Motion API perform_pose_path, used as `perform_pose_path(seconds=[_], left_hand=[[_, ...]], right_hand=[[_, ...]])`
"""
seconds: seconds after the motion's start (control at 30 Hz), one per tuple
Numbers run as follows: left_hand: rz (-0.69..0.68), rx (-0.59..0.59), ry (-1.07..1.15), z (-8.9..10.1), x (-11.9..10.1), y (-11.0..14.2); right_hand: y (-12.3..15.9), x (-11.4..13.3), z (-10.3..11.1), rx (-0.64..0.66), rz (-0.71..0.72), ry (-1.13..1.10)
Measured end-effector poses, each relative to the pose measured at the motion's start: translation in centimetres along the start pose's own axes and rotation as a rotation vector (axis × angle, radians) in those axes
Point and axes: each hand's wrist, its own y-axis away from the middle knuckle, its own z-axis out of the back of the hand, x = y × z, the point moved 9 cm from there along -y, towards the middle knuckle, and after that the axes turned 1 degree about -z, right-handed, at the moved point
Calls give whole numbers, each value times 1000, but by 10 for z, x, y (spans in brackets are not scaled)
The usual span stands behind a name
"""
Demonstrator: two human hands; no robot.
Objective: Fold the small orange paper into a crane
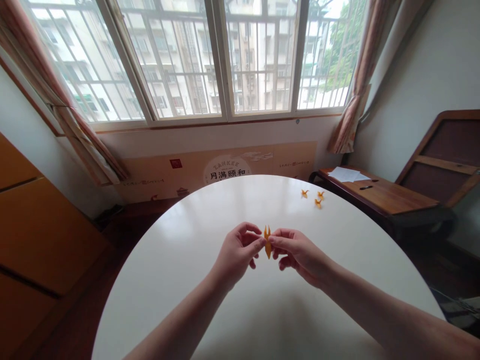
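A small piece of folded orange paper [267, 248] is held upright above the white table, with two narrow points at its top and one point at its bottom. From the left, my left hand [242, 250] pinches its edge between thumb and fingers. My right hand [294, 250] grips the opposite edge the same way, thumb on the near face. Farther off on the table, to the right, stand three small orange folded paper cranes [318, 203], apart from both hands.
The round white table [180, 290] fills the foreground. Beyond its right edge a low wooden table [390, 195] carries white paper sheets [348, 174] and small dark items. A barred window and a printed beige panel [150, 172] lie behind; an orange-brown cabinet [45, 225] stands left.
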Motion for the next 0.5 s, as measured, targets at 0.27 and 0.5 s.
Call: perform_pose_path(seconds=[0.27, 0.5], left_hand=[[-104, 110, -138, -6, -16, 1], [-128, 99, -227, -5, -23, 2]], right_hand=[[-2, -2, 2, 38, -26, -92], [-2, -4, -1, 89, -59, -135]])
